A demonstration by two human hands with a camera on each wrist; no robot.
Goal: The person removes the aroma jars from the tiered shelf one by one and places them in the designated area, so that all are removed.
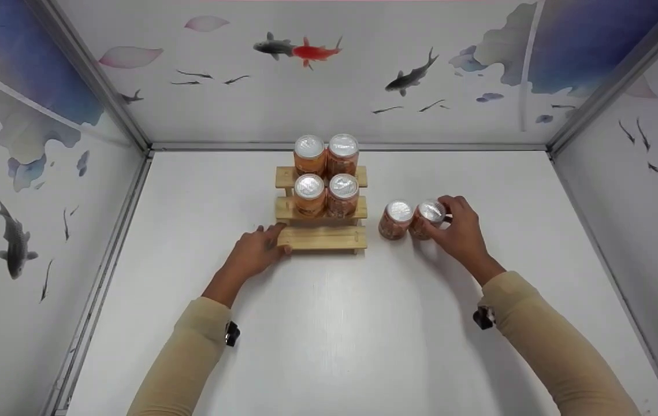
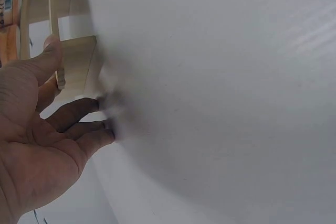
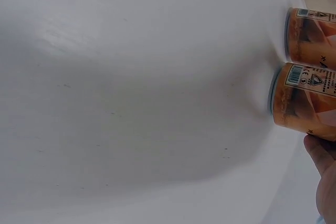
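Observation:
A three-step wooden rack stands toward the back of the white table. Its two upper steps each carry a pair of orange cans with silver lids; the lowest step is bare. My left hand pinches the left end of that lowest step, thumb on top and a finger beneath, as the left wrist view shows, with its other fingertips down near the table. Right of the rack, two more cans stand side by side. My right hand grips the right can; the left can stands close against it.
White panels painted with fish enclose the table at the back and both sides. A metal rail runs along the table's back edge. White tabletop stretches between my forearms.

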